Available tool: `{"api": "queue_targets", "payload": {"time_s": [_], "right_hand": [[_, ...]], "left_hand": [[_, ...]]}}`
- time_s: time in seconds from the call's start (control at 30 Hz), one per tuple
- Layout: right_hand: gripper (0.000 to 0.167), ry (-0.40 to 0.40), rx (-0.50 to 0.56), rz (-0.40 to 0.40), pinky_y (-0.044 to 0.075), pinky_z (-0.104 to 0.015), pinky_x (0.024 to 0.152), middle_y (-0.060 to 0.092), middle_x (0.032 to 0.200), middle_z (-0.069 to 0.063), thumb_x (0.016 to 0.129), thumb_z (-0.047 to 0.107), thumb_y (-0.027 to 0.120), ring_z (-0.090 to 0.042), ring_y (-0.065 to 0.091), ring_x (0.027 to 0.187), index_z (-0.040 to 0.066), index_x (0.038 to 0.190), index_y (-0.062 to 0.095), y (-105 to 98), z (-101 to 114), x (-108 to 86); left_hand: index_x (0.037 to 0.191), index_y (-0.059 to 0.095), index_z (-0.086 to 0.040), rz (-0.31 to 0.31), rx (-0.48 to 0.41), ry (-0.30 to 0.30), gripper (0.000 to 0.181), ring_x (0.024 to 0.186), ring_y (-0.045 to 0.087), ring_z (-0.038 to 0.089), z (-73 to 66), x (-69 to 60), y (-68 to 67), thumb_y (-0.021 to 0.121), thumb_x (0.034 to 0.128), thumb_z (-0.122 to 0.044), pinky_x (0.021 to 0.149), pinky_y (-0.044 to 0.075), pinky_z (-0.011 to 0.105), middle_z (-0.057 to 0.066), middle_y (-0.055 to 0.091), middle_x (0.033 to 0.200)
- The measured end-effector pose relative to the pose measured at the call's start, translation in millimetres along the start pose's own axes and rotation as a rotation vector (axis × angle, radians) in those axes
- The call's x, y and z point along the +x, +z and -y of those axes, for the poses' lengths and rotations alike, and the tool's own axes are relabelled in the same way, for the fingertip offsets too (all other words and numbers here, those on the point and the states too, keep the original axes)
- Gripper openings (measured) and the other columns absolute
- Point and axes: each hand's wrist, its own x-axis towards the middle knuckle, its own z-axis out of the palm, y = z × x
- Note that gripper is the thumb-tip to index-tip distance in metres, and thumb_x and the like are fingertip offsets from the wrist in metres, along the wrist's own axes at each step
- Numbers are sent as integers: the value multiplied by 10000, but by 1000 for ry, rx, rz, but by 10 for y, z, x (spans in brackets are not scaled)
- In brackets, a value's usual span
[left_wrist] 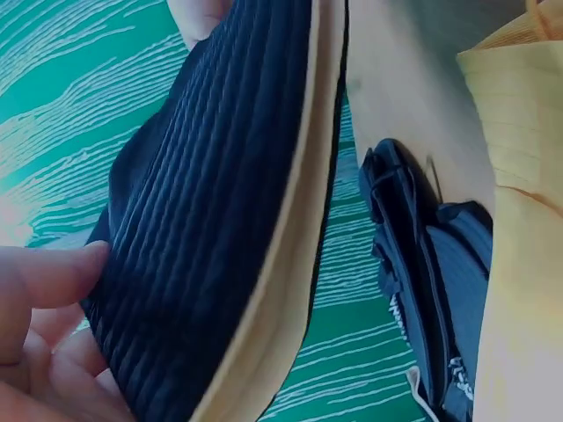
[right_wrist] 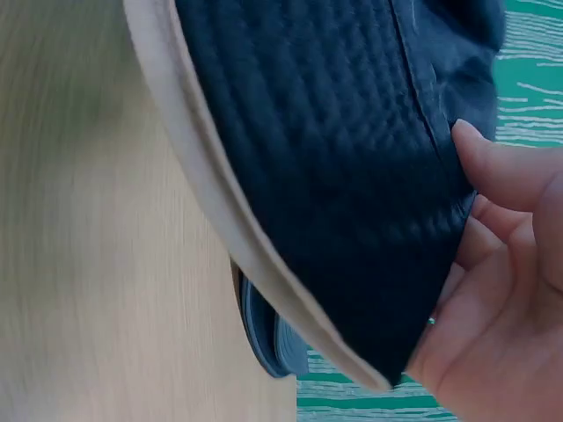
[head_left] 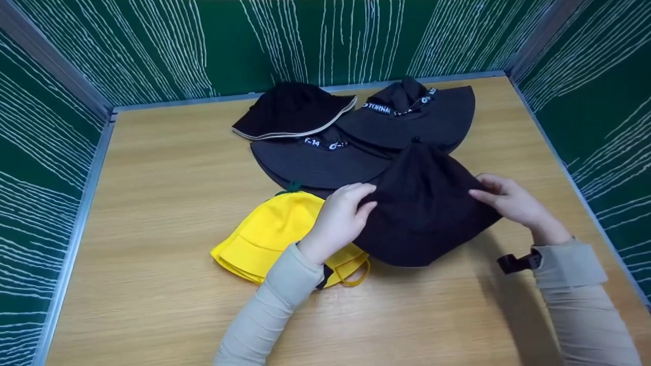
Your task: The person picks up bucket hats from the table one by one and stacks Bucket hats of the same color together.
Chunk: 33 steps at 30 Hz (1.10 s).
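Yellow hat [head_left: 274, 229] down left of centre, dark hats [head_left: 315, 161] down upper centre. Left hand [head_left: 338, 216] pinches one side of black hat [head_left: 422, 213] right of centre, right hand [head_left: 513, 201] the other; looks not laid down yet

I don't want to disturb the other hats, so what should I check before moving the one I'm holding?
1. Left grip secure: pinches the brim of the held black hat. Ok.
2. Right grip secure: pinches the brim's other side. Ok.
3. Held black hat not touching the hats behind it: it overlaps them in the head view, but contact is hidden. Cannot tell.
4. Yellow hat strap away from both grips. Ok.
5. Back hats lying separately: the light-edged black hat overlaps a lettered hat. Not ok.
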Motion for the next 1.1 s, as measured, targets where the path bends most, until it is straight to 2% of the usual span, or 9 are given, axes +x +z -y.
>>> {"api": "queue_targets", "payload": {"time_s": [0.17, 0.3, 0.43, 0.5, 0.6, 0.7, 0.77, 0.97, 1.1], "right_hand": [[223, 63, -47, 10, 385, -159, 675, 576, 862, 78, 988, 186, 495, -37, 499, 754, -11, 1023, 594, -126, -94, -27], [259, 116, -71, 35, 396, -171, 676, 584, 870, 79, 999, 205, 472, -40, 508, 754, -25, 1042, 583, -207, -207, -44], [271, 158, -90, 60, 387, -175, 682, 577, 898, 27, 1003, 206, 460, -43, 491, 765, -35, 1047, 575, -244, -336, -47], [278, 179, -102, 74, 386, -173, 685, 583, 924, -17, 1004, 204, 456, -43, 488, 769, -41, 1060, 573, -255, -404, -51], [280, 210, -133, 94, 382, -169, 693, 593, 975, -84, 1005, 200, 452, -51, 486, 782, -42, 1082, 570, -268, -504, -60], [283, 244, -151, 117, 380, -174, 703, 587, 1019, -127, 1007, 203, 445, -73, 484, 802, -40, 1098, 558, -280, -582, -59], [288, 267, -156, 130, 381, -187, 713, 580, 1033, -138, 1008, 213, 442, -94, 484, 813, -37, 1103, 549, -282, -619, -60], [318, 309, -152, 152, 402, -308, 776, 576, 1075, -228, 1009, 236, 437, -211, 515, 882, -49, 1107, 537, -256, -694, -66], [333, 327, -154, 170, 394, -379, 803, 559, 1114, -269, 1011, 250, 428, -288, 510, 934, -51, 1112, 526, -238, -736, -66]], "left_hand": [[1248, 580, -24, 112, -35, -53, 305, 1197, 555, 199, -2, 164, 77, 541, 960, -115, 1013, 424, 252, 103, 606, 1264], [1250, 579, -31, 160, -45, -78, 309, 1195, 557, 185, 19, 297, 200, 550, 955, -118, 1007, 421, 234, 90, 609, 1268], [1262, 572, -23, 203, -29, -111, 327, 1207, 548, 192, 35, 410, 339, 558, 952, -128, 1020, 413, 243, 94, 601, 1281], [1225, 597, -30, 213, -17, -111, 297, 1154, 576, 183, 49, 463, 410, 567, 946, -129, 990, 432, 244, 84, 628, 1232], [1108, 639, -39, 219, -6, -108, 204, 940, 609, 160, 82, 538, 519, 591, 929, -125, 851, 474, 232, 76, 674, 1053], [1007, 641, -36, 223, -3, -128, 132, 768, 537, 151, 123, 601, 618, 613, 914, -125, 721, 457, 239, 81, 656, 900], [1007, 640, -30, 231, -3, -150, 140, 769, 539, 148, 151, 636, 683, 621, 909, -128, 715, 455, 230, 88, 657, 901], [1099, 633, 0, 253, -10, -209, 229, 961, 611, 211, 235, 692, 844, 625, 905, -122, 840, 476, 242, 124, 666, 1039], [1091, 637, 8, 255, -9, -240, 229, 958, 600, 223, 291, 705, 924, 630, 899, -116, 847, 469, 256, 135, 658, 1034]]}}
